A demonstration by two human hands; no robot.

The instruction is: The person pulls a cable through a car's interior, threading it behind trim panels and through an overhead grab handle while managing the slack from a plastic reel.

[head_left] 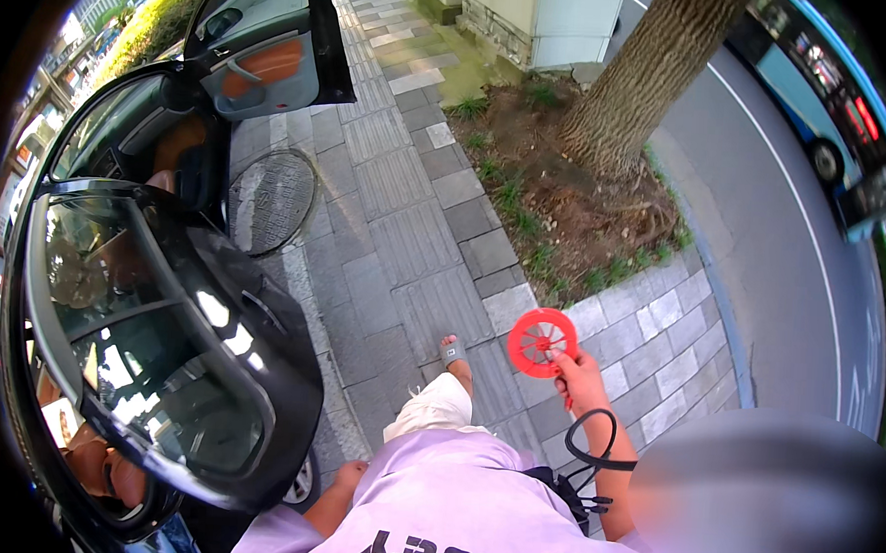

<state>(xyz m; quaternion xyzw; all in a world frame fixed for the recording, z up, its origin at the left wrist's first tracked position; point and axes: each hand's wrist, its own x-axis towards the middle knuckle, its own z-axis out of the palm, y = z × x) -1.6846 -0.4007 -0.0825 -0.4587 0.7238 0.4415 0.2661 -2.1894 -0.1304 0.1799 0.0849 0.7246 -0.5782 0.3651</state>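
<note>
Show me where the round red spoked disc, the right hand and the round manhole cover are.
round red spoked disc (541, 341), head view, hub.
right hand (580, 378), head view, back of hand.
round manhole cover (271, 200), head view, centre.

You wear a loose, pale lilac T-shirt with dark block lettering printed across its front, and its short sleeves leave your forearms bare. Below it you have light cream shorts, bunched over the raised knee, and on the foot that shows there is a grey slide sandal with a broad strap across the toes. A thin black strap loops around your right wrist, with dark cords hanging from it beside your waist.
</note>
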